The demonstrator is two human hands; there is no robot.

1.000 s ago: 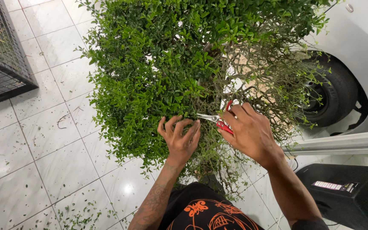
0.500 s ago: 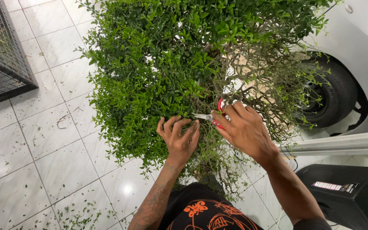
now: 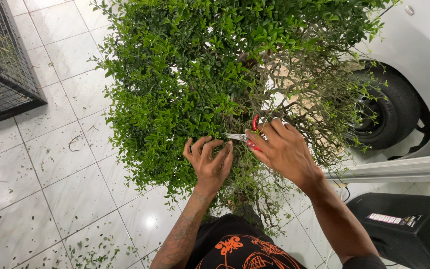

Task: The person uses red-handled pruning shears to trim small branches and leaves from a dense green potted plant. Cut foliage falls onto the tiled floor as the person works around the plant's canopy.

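Observation:
A dense green leafy shrub [image 3: 190, 79] fills the middle of the head view, with bare twiggy branches on its right side. My left hand [image 3: 209, 160] rests on the near foliage, fingers curled around a small sprig. My right hand [image 3: 280, 148] grips red-handled pruning scissors [image 3: 245, 136], whose metal blades point left toward my left fingertips. The blade tips lie among the leaves just above my left hand.
A silver car body with a black tyre [image 3: 389, 112] stands at the right. A black wire cage [image 3: 3, 74] sits at the upper left. A black box [image 3: 404, 226] is at the lower right. Leaf clippings litter the white floor tiles [image 3: 51, 189].
My right hand has shifted slightly left and up with the scissors, bringing the blades closer to my left fingertips. My left hand stays on the same spot of foliage.

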